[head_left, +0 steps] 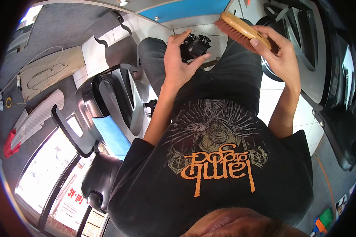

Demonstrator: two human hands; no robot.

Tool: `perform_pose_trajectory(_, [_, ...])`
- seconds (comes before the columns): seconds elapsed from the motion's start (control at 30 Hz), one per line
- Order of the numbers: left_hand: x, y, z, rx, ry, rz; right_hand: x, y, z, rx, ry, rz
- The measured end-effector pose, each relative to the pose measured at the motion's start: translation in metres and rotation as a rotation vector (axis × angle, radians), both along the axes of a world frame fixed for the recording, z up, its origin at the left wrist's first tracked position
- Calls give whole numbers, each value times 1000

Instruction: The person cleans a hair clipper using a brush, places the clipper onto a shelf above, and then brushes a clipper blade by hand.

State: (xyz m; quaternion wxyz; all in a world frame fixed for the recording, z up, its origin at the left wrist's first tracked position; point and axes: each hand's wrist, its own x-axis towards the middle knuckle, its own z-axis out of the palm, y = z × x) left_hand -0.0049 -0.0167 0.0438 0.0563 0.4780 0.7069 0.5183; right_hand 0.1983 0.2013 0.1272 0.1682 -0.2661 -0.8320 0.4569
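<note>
My left hand [178,59] is closed around a black, boxy device [195,46] with small protruding parts. Its thumb and fingers span the sides, and what kind of device it is I cannot make out. The device is held above the floor between my knees. To the right, my right hand [279,53] grips a wooden brush [247,29] by one end of its pale back. Reddish-brown bristles point down and left, towards the device. Brush and device are apart.
Black and grey chairs stand on the left [106,94] and right [304,39]. A blue cloth [111,136] hangs over the left chair's side. Ahead is a cabinet with a blue drawer front [186,12]. Cables [47,73] lie on a brown board at far left.
</note>
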Motion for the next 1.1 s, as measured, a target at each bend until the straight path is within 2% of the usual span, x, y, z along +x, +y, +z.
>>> perform_pose_trajectory(0.13, [1, -3, 0, 71, -832, -289, -10, -1, 4, -87, -37, -9])
perform_pose_trajectory(0.2, [-2, -2, 4, 152, -1224, -550, -18, -7, -3, -135, 28, 12])
perform_pose_trajectory(0.23, [5, 0, 11, 78, -1234, -489, -22, -13, -9, -157, 92, 25])
perform_pose_trajectory(0.3, [8, -2, 7, 147, -1444, -570, -31, -28, -22, -200, 219, 50])
perform_pose_trajectory(0.4, [17, -3, 8, 299, -1718, -580, -37, -35, -24, -42, 164, 138])
perform_pose_trajectory(0.47, [17, -4, 6, 424, -1912, -640, -36, -30, -21, 36, 76, 90])
perform_pose_trajectory(0.53, [16, -6, 4, 373, -1899, -600, -34, -27, -15, 63, -9, 32])
perform_pose_trajectory(0.67, [13, -10, 1, 357, -1915, -604, -40, -29, -11, -26, 265, 104])
perform_pose_trajectory(0.77, [9, -9, -3, 430, -1959, -715, -38, -29, -19, 44, 139, 196])
perform_pose_trajectory(0.8, [8, -7, -2, 459, -1974, -768, -38, -29, -20, 79, 80, 123])
perform_pose_trajectory(0.87, [6, -3, 2, 459, -1993, -757, -37, -29, -21, 145, -38, -20])
perform_pose_trajectory(1.0, [7, -4, 4, 462, -2100, -594, -40, -35, -17, 27, 248, 2])
perform_pose_trajectory(1.1, [9, 0, 5, 445, -2138, -557, -39, -38, -26, 149, 187, 153])
